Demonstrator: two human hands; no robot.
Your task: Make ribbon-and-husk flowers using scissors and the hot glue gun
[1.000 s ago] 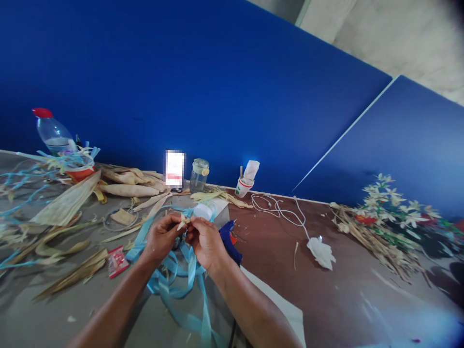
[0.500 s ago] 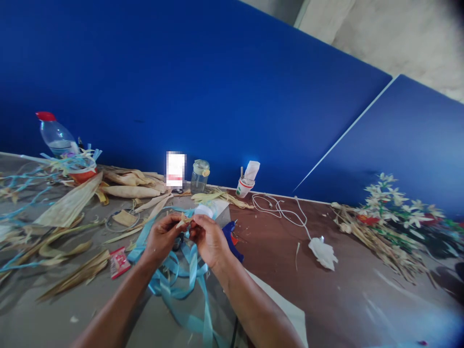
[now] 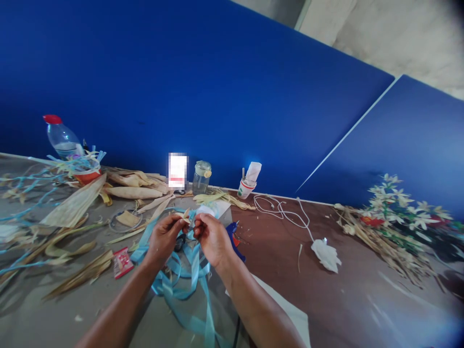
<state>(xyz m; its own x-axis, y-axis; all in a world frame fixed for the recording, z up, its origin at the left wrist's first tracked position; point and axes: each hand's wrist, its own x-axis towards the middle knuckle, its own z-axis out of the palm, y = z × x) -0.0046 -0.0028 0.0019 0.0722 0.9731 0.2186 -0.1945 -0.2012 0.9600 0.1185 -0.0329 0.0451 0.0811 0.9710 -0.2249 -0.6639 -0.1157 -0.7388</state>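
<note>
My left hand [image 3: 165, 239] pinches a small pale piece of dried husk [image 3: 186, 215] between thumb and fingertips. Close beside it, my right hand [image 3: 213, 239] is closed, its thumb against curled fingers. Whatever it may grip is too small to make out. Loops of light blue ribbon [image 3: 195, 270] lie beneath and in front of both hands. Just right of the right hand, partly hidden by it, is a blue tool that looks like a glue gun [image 3: 234, 237]. A dark object shows between the hands, mostly covered.
Dried husks [image 3: 132, 193] and a pink packet [image 3: 122, 262] lie left. Along the blue partition [image 3: 217, 96] stand a red-capped bottle [image 3: 63, 140], a glass jar [image 3: 201, 178] and a paper cup [image 3: 246, 188]. A white cable [image 3: 279, 208] and artificial flowers [image 3: 398, 203] are right.
My right fingertips have drawn slightly away from the husk piece, leaving a small gap. The husk piece stays in my left hand. The whole view has shifted a little.
</note>
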